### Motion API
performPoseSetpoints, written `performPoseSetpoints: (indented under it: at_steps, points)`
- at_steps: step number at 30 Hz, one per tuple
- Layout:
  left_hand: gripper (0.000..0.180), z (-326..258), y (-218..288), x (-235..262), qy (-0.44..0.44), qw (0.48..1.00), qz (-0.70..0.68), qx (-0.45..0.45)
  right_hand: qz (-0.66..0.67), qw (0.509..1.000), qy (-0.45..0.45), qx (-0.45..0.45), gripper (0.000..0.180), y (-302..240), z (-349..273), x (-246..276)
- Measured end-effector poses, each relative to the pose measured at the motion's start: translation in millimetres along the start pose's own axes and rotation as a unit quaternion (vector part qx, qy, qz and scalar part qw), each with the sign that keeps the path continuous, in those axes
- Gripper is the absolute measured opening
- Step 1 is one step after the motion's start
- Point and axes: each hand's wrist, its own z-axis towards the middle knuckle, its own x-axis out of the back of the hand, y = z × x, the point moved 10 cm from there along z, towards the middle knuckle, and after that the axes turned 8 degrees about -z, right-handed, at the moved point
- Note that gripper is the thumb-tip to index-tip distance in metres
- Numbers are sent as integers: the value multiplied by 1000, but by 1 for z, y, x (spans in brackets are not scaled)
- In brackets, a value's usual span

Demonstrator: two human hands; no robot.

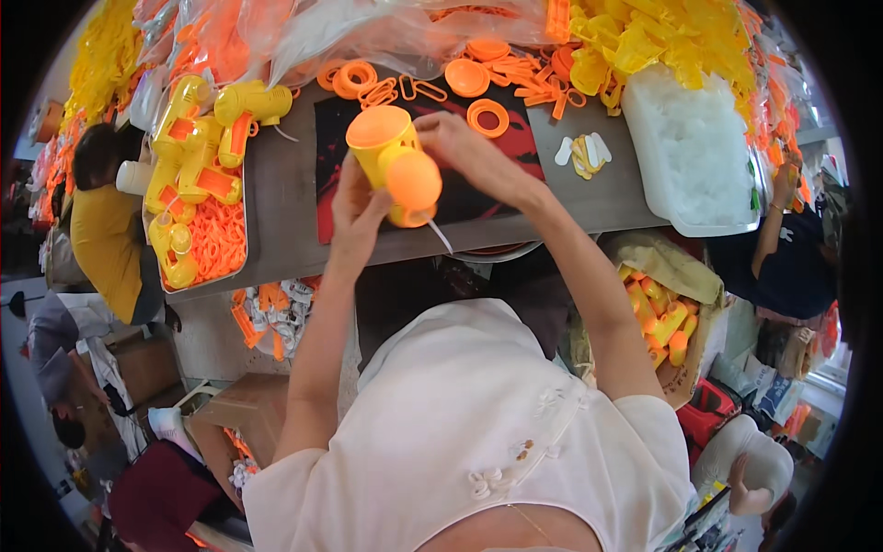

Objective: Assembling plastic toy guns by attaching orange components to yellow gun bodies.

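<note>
Above the table's near edge, my left hand point(357, 207) is wrapped round a yellow and orange plastic toy body point(394, 161). It is a tubular piece with a wide orange cup-like end and a rounded orange part on its near side, and a thin white strip hangs from its bottom. My right hand point(452, 147) is closed at the toy's right side, fingers bent against it; whatever its fingertips hold is hidden. A dark red and black mat point(497, 198) lies beneath. Just beyond are an orange ring point(487, 119) and an orange disc point(467, 78).
At left, a tray point(241, 262) holds yellow toy bodies point(189, 147) and orange small parts point(216, 241). A white tub point(685, 147) with translucent pieces stands right, beside white and yellow strips point(586, 155). Yellow parts point(653, 46) are heaped behind. An open sack point(667, 317) sits below. People work either side.
</note>
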Motion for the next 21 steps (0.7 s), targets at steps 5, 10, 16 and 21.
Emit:
performPoseSetpoints:
  at_steps: [5,10,16,21]
  points:
    - [59,12,37,13,-9,973,226,48,-539,824,177,12,15,32,42,31]
    - [56,22,33,-14,-130,825,547,-56,-672,731,106,50,18,60,62,9]
    - [31,47,13,-20,-156,918,365,-17,-148,980,104,-84,8,22,29,42]
    - [32,54,-9,0,-153,927,334,79,-246,968,36,-27,12,-12,-4,12]
